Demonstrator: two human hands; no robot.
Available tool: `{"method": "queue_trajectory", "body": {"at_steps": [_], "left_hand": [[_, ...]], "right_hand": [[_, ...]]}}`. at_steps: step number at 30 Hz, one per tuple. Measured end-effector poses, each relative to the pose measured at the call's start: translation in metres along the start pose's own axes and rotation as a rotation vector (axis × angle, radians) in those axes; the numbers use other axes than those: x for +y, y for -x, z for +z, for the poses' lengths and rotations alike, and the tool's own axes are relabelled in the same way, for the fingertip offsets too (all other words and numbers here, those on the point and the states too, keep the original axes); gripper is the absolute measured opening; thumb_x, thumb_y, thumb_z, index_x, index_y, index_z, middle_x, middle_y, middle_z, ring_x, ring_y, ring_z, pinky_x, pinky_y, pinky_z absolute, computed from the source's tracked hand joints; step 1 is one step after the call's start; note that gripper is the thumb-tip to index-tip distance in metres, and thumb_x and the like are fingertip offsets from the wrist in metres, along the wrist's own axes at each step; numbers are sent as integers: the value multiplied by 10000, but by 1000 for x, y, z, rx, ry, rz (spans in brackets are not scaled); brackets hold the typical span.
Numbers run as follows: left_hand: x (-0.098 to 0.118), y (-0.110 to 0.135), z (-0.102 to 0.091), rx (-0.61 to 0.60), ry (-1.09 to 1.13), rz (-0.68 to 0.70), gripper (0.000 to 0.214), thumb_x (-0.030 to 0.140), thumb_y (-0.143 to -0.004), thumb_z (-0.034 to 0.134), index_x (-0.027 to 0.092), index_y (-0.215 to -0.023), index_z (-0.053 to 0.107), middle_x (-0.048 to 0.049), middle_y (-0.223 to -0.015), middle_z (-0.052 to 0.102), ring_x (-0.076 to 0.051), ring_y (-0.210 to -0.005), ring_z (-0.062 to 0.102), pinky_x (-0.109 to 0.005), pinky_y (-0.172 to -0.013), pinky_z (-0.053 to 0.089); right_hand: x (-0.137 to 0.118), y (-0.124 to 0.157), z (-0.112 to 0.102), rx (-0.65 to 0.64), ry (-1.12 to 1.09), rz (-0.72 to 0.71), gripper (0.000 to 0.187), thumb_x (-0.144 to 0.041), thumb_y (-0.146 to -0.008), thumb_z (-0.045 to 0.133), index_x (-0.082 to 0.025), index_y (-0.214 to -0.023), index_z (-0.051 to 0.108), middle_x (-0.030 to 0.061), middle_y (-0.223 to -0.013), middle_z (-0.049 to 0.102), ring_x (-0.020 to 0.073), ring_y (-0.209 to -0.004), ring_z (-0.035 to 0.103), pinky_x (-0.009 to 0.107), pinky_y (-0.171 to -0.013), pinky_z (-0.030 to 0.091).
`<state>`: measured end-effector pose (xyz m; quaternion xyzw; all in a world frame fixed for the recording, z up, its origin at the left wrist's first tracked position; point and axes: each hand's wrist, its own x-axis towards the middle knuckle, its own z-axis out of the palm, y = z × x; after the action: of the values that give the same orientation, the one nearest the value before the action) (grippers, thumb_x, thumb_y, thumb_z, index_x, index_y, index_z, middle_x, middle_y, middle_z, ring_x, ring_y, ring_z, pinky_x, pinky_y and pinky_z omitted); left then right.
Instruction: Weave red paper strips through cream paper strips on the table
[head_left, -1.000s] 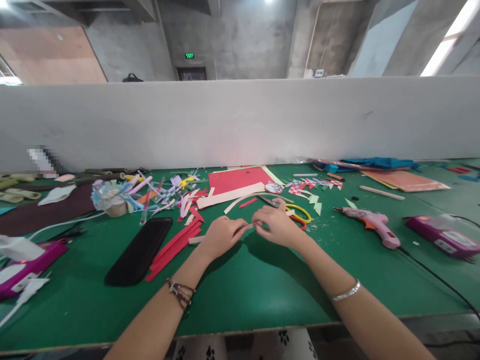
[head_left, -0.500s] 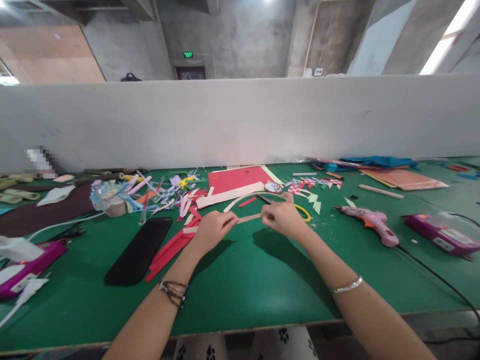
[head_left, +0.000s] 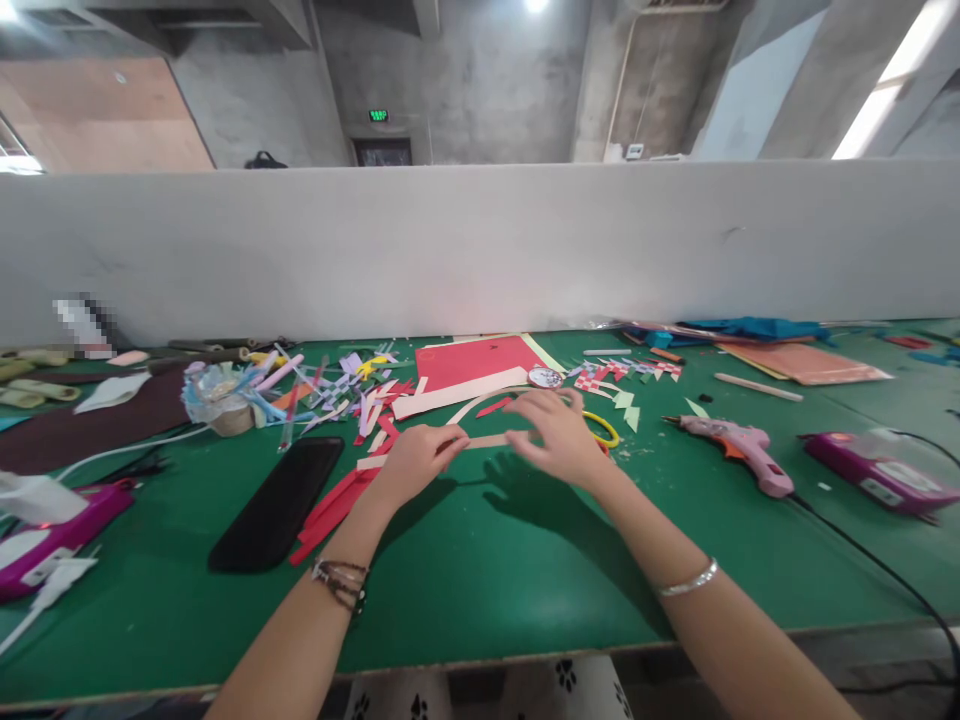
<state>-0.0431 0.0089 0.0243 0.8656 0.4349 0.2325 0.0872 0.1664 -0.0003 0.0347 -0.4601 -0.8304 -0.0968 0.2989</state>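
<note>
My left hand [head_left: 426, 462] is closed, its thumb and fingers pinching the left part of a narrow pale paper strip [head_left: 487, 441]. The strip stretches rightward above the green table to my right hand [head_left: 553, 436]. The fingers of that hand are spread and curved, with the thumb at the strip's right end; whether it touches the strip is hard to tell. Just behind the right hand lie scissors with a yellow handle [head_left: 606, 430], partly covered by it. Beyond the hands, a long pale strip [head_left: 457, 398] rests on a red paper sheet [head_left: 480, 360].
A black phone-like slab [head_left: 277, 505] and red paper strips [head_left: 337, 510] lie left of my hands. Purple and blue paper scraps [head_left: 330, 385] are heaped behind them. To the right are a pink glue gun [head_left: 739, 445] with its cord and a purple power box [head_left: 877, 470].
My right hand has loosened from a closed pinch on the strip to spread fingers, shifting slightly left. My left hand keeps its pinch and has moved slightly left.
</note>
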Motion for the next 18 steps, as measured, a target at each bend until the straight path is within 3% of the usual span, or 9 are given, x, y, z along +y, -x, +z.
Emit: {"method": "queue_trajectory", "body": {"at_steps": [4, 8, 12, 18], "left_hand": [[4, -1, 3, 25, -88, 74, 297, 312, -854, 333, 184, -742, 576, 22, -590, 615, -123, -554, 552, -217, -537, 326], [10, -6, 14, 68, -255, 271, 193, 207, -832, 365, 172, -835, 554, -12, -794, 655, -137, -702, 587, -250, -645, 352], [14, -9, 25, 62, -470, 361, 191, 150, -802, 367, 163, -689, 520, -11, -616, 617, -132, -576, 568, -257, -590, 348], [17, -8, 22, 116, -581, 393, 200, 159, -794, 371, 170, -642, 500, 4, -512, 582, -124, -486, 542, -253, -542, 325]], "right_hand": [[-15, -2, 13, -245, 20, -99, 205, -211, -823, 400, -177, -712, 570, 10, -707, 616, 132, -691, 537, 357, -831, 214], [-14, -3, 16, -369, -32, -125, 232, -225, -841, 400, -149, -699, 568, 26, -662, 610, 116, -611, 517, 262, -663, 293], [-15, -3, 16, -442, -101, -126, 230, -205, -824, 418, -141, -659, 565, 32, -613, 593, 115, -562, 492, 226, -522, 257], [-9, -4, 9, -457, -419, -66, 240, -189, -802, 395, -134, -623, 545, -4, -553, 526, 84, -506, 432, 191, -497, 287]]}}
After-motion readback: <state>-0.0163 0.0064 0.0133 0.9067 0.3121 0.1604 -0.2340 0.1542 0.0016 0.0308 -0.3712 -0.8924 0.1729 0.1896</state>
